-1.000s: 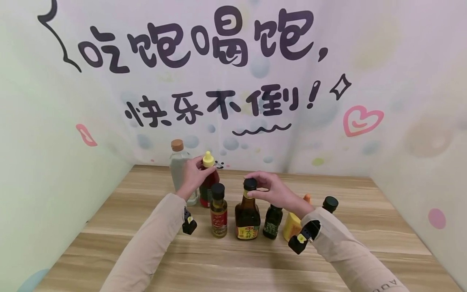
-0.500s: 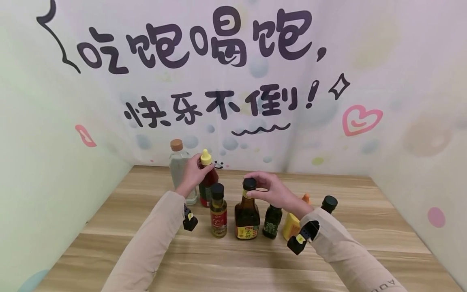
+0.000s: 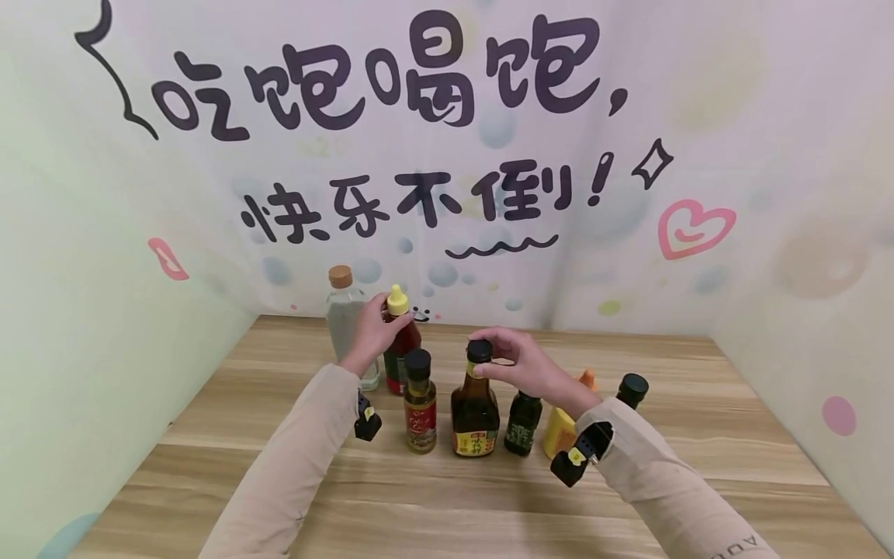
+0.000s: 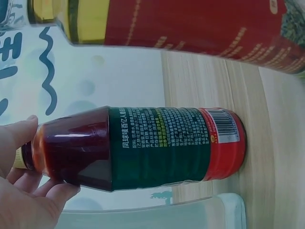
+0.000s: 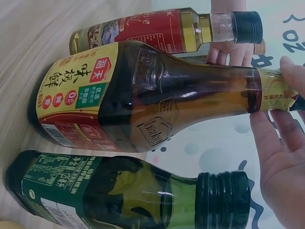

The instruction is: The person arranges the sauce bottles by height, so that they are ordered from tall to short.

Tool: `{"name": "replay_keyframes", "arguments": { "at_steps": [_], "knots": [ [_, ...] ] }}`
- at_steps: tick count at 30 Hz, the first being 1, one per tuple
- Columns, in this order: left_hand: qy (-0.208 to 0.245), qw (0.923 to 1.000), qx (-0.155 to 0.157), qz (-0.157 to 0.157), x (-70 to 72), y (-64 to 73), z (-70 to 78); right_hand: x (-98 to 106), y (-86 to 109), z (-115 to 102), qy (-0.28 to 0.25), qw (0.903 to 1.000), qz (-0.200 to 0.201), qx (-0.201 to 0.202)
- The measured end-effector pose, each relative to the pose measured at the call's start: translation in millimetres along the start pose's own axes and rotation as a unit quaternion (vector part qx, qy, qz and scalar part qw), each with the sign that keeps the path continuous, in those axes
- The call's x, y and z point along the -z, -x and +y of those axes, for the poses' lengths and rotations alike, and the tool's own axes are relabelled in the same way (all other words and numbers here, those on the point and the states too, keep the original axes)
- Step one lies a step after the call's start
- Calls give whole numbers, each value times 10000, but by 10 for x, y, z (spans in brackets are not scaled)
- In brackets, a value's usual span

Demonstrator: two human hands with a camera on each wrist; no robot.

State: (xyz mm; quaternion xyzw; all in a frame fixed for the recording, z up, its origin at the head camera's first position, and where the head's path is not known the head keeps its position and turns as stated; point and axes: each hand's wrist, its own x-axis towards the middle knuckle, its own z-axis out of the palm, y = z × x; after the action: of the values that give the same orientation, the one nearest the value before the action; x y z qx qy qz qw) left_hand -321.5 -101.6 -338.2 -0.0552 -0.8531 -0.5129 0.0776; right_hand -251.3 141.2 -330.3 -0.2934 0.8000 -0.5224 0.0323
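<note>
Two hands are seen busy in the head view. By the left hand (image 3: 372, 332), the red sauce bottle (image 3: 405, 345) is pinched around the neck; by the right hand (image 3: 527, 365), the dark sauce bottle (image 3: 475, 411) is gripped near its top. Both bottles are kept upright and seem to be supported by the counter (image 3: 447, 512). Behind the left hand, the clear bottle (image 3: 338, 322) is partly hidden. The red-label bottle (image 3: 420, 404) is placed between the two held ones, while the green bottle (image 3: 522, 423), the yellow bottle (image 3: 559, 431) and the black-topped bottle (image 3: 632, 388) are lined up on the right side, the last two partly covered by the arm.

In the left wrist view, the neck of the red sauce bottle is enclosed by the thumb on one side and the fingers on the other. If it were pulled toward the person, the red-label bottle could be struck, because it is placed in front.

In the right wrist view, the dark sauce bottle is held by thumb and fingers only at the narrow neck, so its heavy-looking base could be swung if it were lifted quickly. The green bottle is placed just beside it and could be knocked over by such a swing.
</note>
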Motion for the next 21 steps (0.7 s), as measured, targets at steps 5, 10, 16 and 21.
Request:
{"name": "replay_keyframes", "arguments": {
  "at_steps": [5,10,16,21],
  "knots": [
    [-28,10000,2,9,-6,-4,-8,-5,1,3,19,10000,19,5],
    [-18,10000,-18,-54,11,8,-4,-16,2,-2,-28,10000,33,7],
    [52,9994,-90,-343,55,39,10,-17,9,-12,-29,10000,62,-32],
    [-168,9978,-255,-591,120,56,9,-11,14,-10,-33,10000,59,-56]
  ]
}}
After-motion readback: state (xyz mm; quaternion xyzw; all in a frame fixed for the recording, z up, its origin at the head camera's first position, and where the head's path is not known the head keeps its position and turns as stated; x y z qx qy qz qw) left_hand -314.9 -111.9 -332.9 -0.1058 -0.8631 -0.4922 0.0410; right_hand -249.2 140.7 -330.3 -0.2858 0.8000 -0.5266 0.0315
